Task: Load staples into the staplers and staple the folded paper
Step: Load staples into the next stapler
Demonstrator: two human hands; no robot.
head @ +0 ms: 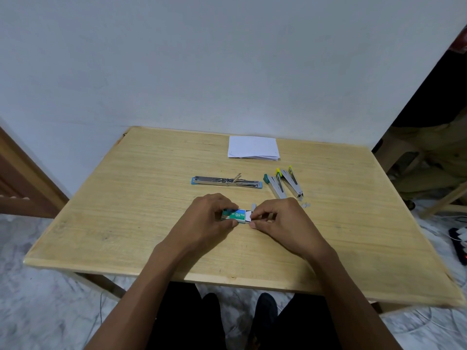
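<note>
Left hand [212, 218] is clamping the staple box [233, 214] — right hand [276, 221] is pinching its tray, just before the open stapler [226, 181] — best drawn out level.

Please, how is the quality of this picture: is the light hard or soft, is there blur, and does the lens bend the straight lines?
Head view: light is soft and even, with only faint shadows under the left hand and right hand; the table edges bow from wide-angle distortion; the staple box print is slightly soft yet partly readable; no strong glare on the opened stapler.
</note>
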